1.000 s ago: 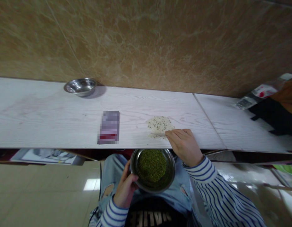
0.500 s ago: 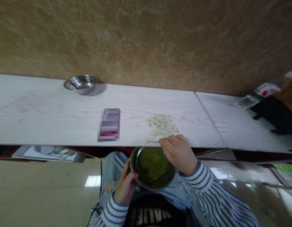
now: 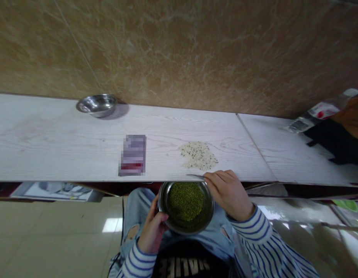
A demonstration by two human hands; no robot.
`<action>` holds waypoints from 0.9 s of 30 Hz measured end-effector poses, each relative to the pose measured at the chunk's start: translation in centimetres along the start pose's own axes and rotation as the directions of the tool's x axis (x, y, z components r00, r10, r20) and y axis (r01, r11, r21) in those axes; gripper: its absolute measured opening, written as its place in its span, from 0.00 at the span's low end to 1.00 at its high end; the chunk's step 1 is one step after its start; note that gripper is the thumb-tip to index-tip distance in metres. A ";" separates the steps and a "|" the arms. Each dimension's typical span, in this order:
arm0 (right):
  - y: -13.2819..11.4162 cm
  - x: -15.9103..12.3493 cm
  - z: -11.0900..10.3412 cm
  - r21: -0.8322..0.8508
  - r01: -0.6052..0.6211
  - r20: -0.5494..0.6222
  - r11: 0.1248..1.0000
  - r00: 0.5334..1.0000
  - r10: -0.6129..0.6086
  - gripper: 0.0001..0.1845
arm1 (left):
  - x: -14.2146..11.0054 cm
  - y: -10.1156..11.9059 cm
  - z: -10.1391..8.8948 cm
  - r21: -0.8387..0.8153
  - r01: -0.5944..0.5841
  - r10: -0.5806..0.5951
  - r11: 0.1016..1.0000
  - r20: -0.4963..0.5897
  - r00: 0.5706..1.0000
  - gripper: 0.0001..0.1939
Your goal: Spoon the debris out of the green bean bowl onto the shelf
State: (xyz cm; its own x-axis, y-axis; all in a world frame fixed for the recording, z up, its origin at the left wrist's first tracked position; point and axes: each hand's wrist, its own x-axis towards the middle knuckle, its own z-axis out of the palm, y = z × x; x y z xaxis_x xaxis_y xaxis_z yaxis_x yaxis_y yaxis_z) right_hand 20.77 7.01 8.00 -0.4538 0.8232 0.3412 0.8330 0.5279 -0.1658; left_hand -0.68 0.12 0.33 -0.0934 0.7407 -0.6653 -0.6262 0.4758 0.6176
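My left hand [image 3: 152, 227] grips the left rim of a steel bowl [image 3: 208, 216], its thumb over the edge. The bowl is held below the table's front edge, above my lap, with green mung beans [image 3: 187, 200] inside. In my closed right hand [image 3: 229, 193] is a thin metal utensil [image 3: 195, 176]; only its slim end shows, pointing left along the table edge, so its exact kind is hidden. Just beyond that end lies a flat pile of white rice-like grains [image 3: 198, 155] mixed with some green beans.
A second steel bowl [image 3: 97, 105] stands at the back left by the wall. A blurred-out flat rectangular object [image 3: 132, 155] lies left of the grains. At the far right are a clear plastic bottle [image 3: 315, 114] and a black and brown item [image 3: 338, 135]. Under the tabletop is an open shelf.
My right hand has shifted slightly right and down with the utensil, away from the grain pile. My left hand and the bowl stay nearly in place.
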 end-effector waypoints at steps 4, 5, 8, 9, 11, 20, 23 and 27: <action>1.6 -1.5 -0.3 0.003 -0.063 -0.029 0.998 0.998 0.063 0.08 | 0.1 -0.1 0.0 0.013 0.008 -0.008 1.000 0.000 1.000 0.39; 2.0 -1.7 -0.5 0.002 -0.063 -0.025 0.998 0.998 0.063 0.08 | 0.1 -0.2 0.0 0.014 0.012 -0.012 1.000 0.000 1.000 0.39; 3.1 -2.1 -1.1 0.013 -0.039 -0.001 0.999 0.999 0.039 0.08 | 0.2 -0.3 0.3 0.027 0.022 -0.022 0.999 0.004 1.000 0.39; 3.4 -2.1 -1.3 0.020 -0.030 0.010 0.999 1.000 0.029 0.08 | 0.2 -0.4 0.3 0.034 0.023 -0.023 0.999 0.006 1.000 0.38; 4.0 -2.0 -1.4 0.030 -0.021 0.021 0.999 1.000 0.021 0.08 | 0.3 -0.6 0.5 0.050 0.029 -0.029 0.998 0.008 1.000 0.38; 5.5 0.5 -0.1 -0.029 -0.021 -0.007 0.999 1.000 0.021 0.09 | 0.2 -0.7 1.0 0.057 0.017 -0.019 0.998 0.038 0.999 0.40; 5.5 1.3 -0.1 -0.031 -0.020 -0.026 0.999 0.999 0.019 0.09 | 0.1 -0.5 1.2 0.069 0.017 -0.019 0.997 0.032 0.999 0.41; 5.7 1.6 -0.2 -0.035 -0.043 -0.081 0.998 0.996 0.040 0.10 | 0.0 -0.6 1.3 0.072 0.029 -0.030 0.997 0.010 1.000 0.41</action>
State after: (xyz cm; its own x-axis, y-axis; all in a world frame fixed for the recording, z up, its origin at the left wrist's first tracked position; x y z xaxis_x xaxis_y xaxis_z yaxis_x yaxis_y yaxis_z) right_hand 24.89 11.29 7.78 -0.3930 0.8238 0.4086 0.8622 0.4846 -0.1476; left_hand 0.74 0.48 0.48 -0.0666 0.7311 -0.6790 -0.5710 0.5301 0.6269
